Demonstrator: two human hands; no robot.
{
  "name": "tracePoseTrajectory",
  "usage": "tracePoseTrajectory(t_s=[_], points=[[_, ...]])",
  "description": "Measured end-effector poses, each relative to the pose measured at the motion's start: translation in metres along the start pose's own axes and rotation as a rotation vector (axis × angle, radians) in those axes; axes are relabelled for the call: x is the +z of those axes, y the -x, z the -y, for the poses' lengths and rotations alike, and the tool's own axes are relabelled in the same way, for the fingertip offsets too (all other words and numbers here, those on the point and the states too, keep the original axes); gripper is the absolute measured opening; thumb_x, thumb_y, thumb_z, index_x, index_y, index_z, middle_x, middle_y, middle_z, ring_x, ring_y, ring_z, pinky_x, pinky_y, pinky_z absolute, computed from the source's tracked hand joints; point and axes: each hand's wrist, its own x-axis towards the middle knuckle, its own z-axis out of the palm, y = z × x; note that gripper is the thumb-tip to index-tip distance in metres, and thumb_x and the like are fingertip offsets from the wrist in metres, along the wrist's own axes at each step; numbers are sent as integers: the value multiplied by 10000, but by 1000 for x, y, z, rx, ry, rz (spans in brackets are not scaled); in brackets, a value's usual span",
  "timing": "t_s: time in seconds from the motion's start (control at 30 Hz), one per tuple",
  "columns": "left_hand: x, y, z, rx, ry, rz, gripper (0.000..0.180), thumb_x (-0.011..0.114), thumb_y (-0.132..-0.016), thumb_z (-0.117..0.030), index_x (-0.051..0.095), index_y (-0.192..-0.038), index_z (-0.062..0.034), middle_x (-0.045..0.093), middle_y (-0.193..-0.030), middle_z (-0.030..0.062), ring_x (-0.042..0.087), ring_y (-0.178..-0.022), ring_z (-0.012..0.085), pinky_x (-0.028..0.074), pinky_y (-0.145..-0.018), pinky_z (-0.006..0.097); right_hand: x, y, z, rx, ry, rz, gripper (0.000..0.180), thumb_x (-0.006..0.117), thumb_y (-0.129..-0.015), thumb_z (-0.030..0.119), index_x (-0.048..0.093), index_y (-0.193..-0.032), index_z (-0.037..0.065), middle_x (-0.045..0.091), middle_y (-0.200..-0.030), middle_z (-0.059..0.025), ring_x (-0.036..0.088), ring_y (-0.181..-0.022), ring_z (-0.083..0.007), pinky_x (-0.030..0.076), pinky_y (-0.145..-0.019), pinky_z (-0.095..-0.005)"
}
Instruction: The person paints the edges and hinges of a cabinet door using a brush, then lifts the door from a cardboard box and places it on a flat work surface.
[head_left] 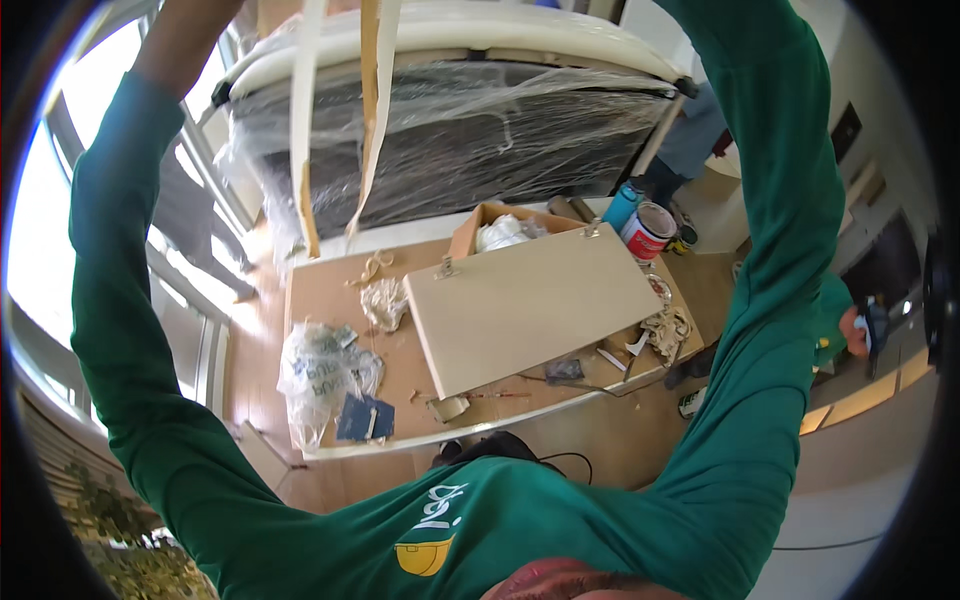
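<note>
Both of my arms, in green sleeves, are raised past the upper edge. My left forearm's bare end (190, 40) shows at the top left; the hand itself is out of the picture, as is my right hand. Long pale strips with brown stretches, apparently masking tape or paper, hang between my arms: one strip (305, 110) on the left, another strip (373, 110) beside it. Their upper ends are cut off, so what holds them is hidden. Below lies a cream cabinet door (535, 305) with metal hinges on its far edge.
The door rests on a cardboard-covered table (400, 425). Around it are a plastic bag (325, 375), blue sandpaper (365, 418), crumpled paper (383, 303), an open box (468, 238), a paint can (648, 232) and a rag (667, 330). Plastic-wrapped furniture (450, 140) stands behind. A co-worker (835, 320) is at right.
</note>
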Motion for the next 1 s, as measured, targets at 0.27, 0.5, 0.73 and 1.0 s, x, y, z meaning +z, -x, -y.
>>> tracePoseTrajectory(t_s=[0.27, 0.5, 0.73, 1.0], points=[[147, -72, -179, 126, 336, 246, 238, 801, -963, -307, 744, -982, -77, 682, -863, -30, 562, -796, 60, 424, -732, 225, -188, 166, 60, 197, 241, -201, 492, 653, -1057, 468, 682, -1257, 19, 702, -1055, -68, 647, -1035, -160, 502, -920, -313], [297, -108, -276, 196, 419, 390, 267, 790, -939, -333, 746, -956, -70, 680, -844, -14, 569, -764, 80, 436, -713, 248, -300, 342, 78, 483, -21, -301, 414, 607, -1101, 422, 708, -1204, 34, 653, -982, -2, 597, -902, -99, 485, -839, -250], [452, -147, -310, 200, 496, 450, 264, 775, -949, -345, 751, -971, -84, 678, -849, -11, 560, -767, 89, 433, -705, 266, -340, 487, 59, 804, -134, -571, 568, 650, -1037, 556, 604, -1343, 79, 617, -1180, -16, 583, -1033, -105, 468, -891, -283], [575, -163, -308, 82, 590, 490, 283, 738, -994, -355, 769, -1039, -77, 699, -992, 4, 569, -908, 106, 448, -784, 322, -331, 562, 9, 720, -102, -639, 670, 843, -914, 428, 634, -1384, 0, 701, -1290, -107, 661, -1125, -171, 501, -989, -302]])
